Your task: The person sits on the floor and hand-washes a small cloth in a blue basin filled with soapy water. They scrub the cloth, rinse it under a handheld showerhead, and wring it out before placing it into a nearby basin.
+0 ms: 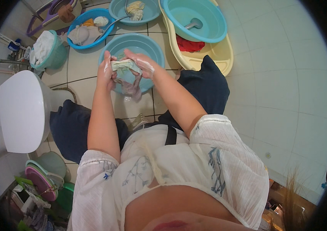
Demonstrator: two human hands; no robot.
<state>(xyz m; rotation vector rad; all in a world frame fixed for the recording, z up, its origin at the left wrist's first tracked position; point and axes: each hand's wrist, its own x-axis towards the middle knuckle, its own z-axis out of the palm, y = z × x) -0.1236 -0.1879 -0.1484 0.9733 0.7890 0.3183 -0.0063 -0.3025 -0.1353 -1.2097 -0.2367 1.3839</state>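
Note:
Stretched between both hands is a wet cloth garment [126,65], pale and yellowish in its upper part, with a mauve-grey part hanging below. My left hand [106,70] grips its left end. Its right end is held in my right hand [142,65]. White suds coat both hands. Under them a round blue plastic basin [153,49] stands on the floor, and the hanging part covers its near rim. Whatever lies deeper in the basin is partly hidden by the hands and cloth.
Beyond are a bright blue basin [74,26] of garments and another blue basin [117,16] holding pale cloth. To the right, a cream tub [222,56] carries a turquoise basin [219,20] over red cloth [189,44]. A teal bucket [56,55] and white toilet [23,112] flank the left.

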